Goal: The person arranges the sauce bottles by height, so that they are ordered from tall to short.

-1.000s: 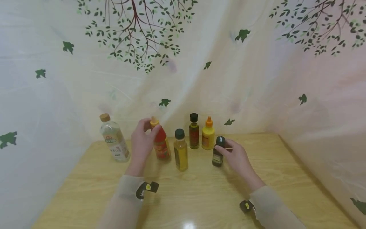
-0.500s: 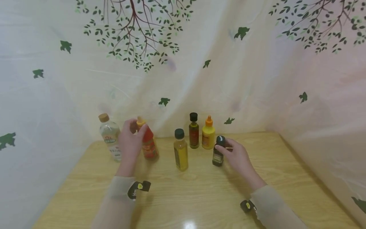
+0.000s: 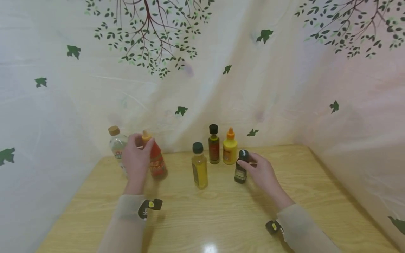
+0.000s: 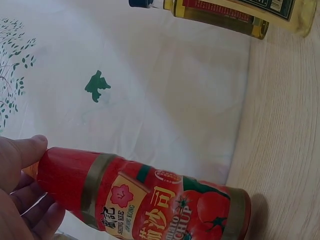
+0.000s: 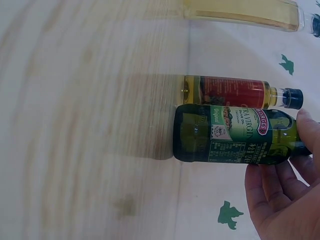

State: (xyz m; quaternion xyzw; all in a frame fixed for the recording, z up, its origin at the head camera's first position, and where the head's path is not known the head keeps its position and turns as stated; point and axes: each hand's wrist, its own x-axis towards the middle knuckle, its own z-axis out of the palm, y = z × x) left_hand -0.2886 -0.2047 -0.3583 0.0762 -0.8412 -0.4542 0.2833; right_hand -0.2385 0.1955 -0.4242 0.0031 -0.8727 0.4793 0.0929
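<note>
My left hand (image 3: 136, 161) grips the neck of a red ketchup bottle (image 3: 157, 163) with thumb and fingers. The bottle leans a little. Its tomato label (image 4: 170, 205) faces the left wrist camera; whether its base touches the table cannot be told. Behind that hand, partly hidden, stands a clear bottle (image 3: 117, 142) with a brown cap. My right hand (image 3: 261, 174) pinches a small dark green olive oil bottle (image 3: 240, 174) near its black cap. In the right wrist view the olive oil bottle (image 5: 225, 135) shows a green label, and fingers (image 5: 272, 187) lie along its underside.
Between the hands stands a dark-capped bottle of yellow oil (image 3: 200, 170). Behind it are a slim red-labelled oil bottle (image 3: 214, 149) and a yellow squeeze bottle (image 3: 230, 151) with an orange nozzle. A leaf-printed curtain (image 3: 202, 88) hangs along the back of the wooden table (image 3: 202, 211).
My left hand has moved left with the ketchup bottle, away from the yellow oil bottle and in front of the clear bottle. My right hand stays put on the olive oil bottle.
</note>
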